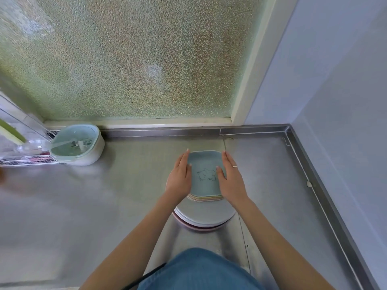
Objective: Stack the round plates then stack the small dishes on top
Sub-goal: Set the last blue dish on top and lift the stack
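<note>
A pile of round plates (206, 216), pale grey on top with a pink one at the bottom, sits on the steel counter. On it rests a stack of small squarish dishes (206, 176); the top one is light blue with a small bear drawing, and pastel rims show beneath it. My left hand (180, 176) lies with straight fingers against the left side of the small dishes. My right hand (230, 176), wearing a ring, lies with straight fingers against their right side.
The steel counter (94, 206) has a raised edge along the back and right wall. A mint-green basket in a white tub (77, 144) stands at the back left beside a wire rack (27, 158). Frosted glass fills the wall behind.
</note>
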Motion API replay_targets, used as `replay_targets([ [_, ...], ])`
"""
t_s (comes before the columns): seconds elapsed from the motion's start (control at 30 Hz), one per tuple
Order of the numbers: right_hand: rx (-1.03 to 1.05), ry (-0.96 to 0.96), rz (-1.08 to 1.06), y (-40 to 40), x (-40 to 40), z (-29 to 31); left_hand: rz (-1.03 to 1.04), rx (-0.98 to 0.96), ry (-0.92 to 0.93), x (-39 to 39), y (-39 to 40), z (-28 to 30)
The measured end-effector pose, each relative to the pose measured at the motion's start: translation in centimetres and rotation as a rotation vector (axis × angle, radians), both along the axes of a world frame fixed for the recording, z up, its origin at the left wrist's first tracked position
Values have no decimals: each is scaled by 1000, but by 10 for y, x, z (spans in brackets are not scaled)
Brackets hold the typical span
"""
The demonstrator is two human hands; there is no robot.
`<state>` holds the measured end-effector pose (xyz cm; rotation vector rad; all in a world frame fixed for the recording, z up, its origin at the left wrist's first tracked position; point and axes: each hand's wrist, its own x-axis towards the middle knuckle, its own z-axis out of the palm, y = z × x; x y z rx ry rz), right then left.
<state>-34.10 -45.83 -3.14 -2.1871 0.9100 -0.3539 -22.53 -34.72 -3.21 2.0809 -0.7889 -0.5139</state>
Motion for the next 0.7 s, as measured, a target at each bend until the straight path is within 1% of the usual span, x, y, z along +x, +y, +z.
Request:
replay_targets([
  [0.1, -23, -36, -24, 0, 1, 0, 11, -20, 20, 3, -3, 3],
  [0.2, -2, -74, -55, -4, 4, 0, 30, -37, 47, 7, -5, 2],
  [0.33, 12, -79, -77, -6, 4, -4, 108, -58, 101, 6, -7, -1],
  [0.5, 55, -123, -83, -5, 2, -5, 136, -85, 151, 6, -9, -1],
  [0.57, 162, -175, -114, -6, -2, -3, 182, -123, 180, 5, -4, -4],
  [0.6, 240, -210, -160, -8, -6, -3, 230, -133, 162, 5, 0, -8],
  [0.67, 387, -249, -287, -12, -21, -10, 299, -95, 128, 4, 16, -20],
  [0.7, 442, -244, -333, -13, -31, -17, 304, -61, 157, 2, 25, -26],
])
